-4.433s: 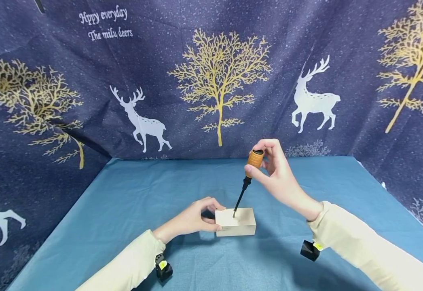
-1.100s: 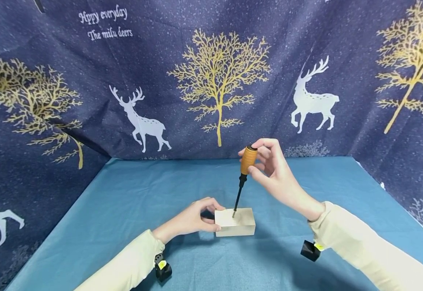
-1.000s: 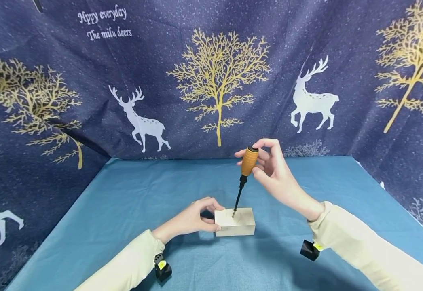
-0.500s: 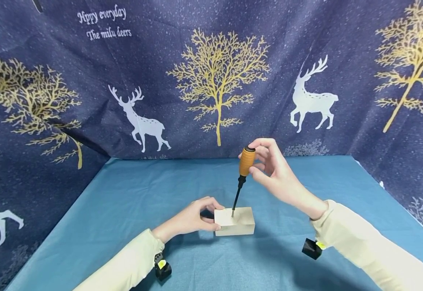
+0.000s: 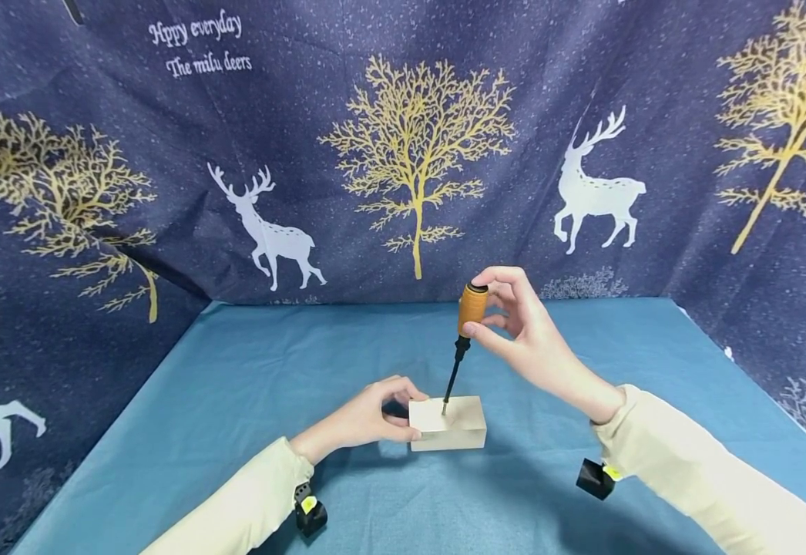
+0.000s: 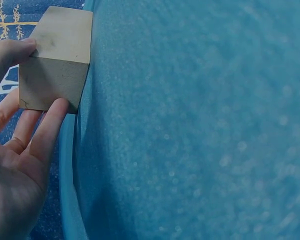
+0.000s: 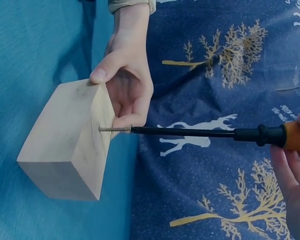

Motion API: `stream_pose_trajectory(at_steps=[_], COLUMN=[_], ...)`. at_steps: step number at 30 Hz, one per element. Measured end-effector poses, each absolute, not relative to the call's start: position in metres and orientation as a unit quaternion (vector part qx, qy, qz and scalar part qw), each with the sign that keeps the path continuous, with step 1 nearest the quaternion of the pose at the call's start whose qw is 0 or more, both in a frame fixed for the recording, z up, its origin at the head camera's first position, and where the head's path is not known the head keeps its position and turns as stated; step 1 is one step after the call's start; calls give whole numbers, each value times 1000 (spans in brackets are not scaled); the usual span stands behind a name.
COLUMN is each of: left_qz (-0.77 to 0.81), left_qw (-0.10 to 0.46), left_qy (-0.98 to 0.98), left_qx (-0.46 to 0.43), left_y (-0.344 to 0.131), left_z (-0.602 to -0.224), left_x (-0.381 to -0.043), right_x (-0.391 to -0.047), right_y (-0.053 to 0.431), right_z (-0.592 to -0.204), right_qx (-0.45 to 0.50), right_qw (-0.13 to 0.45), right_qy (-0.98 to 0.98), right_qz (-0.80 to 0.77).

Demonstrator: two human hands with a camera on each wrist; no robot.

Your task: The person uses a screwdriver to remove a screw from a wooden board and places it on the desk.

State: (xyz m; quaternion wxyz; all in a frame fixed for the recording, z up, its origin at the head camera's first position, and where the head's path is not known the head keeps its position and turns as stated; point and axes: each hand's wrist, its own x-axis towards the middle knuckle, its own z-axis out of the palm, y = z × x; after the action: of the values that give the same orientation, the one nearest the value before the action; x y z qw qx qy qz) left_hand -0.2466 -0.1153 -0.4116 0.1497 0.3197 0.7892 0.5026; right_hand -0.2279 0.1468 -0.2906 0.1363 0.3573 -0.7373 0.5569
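A pale wooden block (image 5: 461,428) lies on the blue cloth, and my left hand (image 5: 371,414) grips its left end between thumb and fingers. In the right wrist view a screw (image 7: 115,129) stands partly sunk in the block's top face, its thread still showing. The tip of a screwdriver (image 5: 471,308) with an orange handle and black shaft sits on the screw head. My right hand (image 5: 528,331) holds the handle, thumb on its side and index finger on the black end cap. The screwdriver leans slightly to the right.
Blue cloth (image 5: 292,354) covers the table. A dark blue backdrop (image 5: 375,231) with printed deer and yellow trees hangs behind and at both sides. A small black wrist camera (image 5: 595,478) hangs below the right sleeve, and another camera (image 5: 311,518) below the left.
The screwdriver has tilted more upright than in the oldest frame, its handle shifting left. My right fingers have changed their hold on the handle repeatedly. My left hand and the block stay in place.
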Motion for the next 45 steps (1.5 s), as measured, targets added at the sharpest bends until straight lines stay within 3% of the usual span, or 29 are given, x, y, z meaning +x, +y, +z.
stream_pose_trajectory(at_steps=[6, 14, 22, 45], left_qz=[501, 503, 503, 492], left_qw=[152, 153, 152, 139], left_qy=[790, 788, 787, 795], left_qx=[318, 320, 322, 326], left_y=[-115, -115, -115, -115], left_z=[-412, -411, -412, -411], left_x=[-247, -246, -246, -246], right_x=[-229, -230, -227, -232], right_y=[148, 146, 149, 156], right_z=[-291, -296, -293, -295], right_qx=[391, 353, 384, 380], right_qw=[101, 160, 131, 154], right_qy=[-707, -751, -722, -708], right_qz=[581, 535, 561, 575])
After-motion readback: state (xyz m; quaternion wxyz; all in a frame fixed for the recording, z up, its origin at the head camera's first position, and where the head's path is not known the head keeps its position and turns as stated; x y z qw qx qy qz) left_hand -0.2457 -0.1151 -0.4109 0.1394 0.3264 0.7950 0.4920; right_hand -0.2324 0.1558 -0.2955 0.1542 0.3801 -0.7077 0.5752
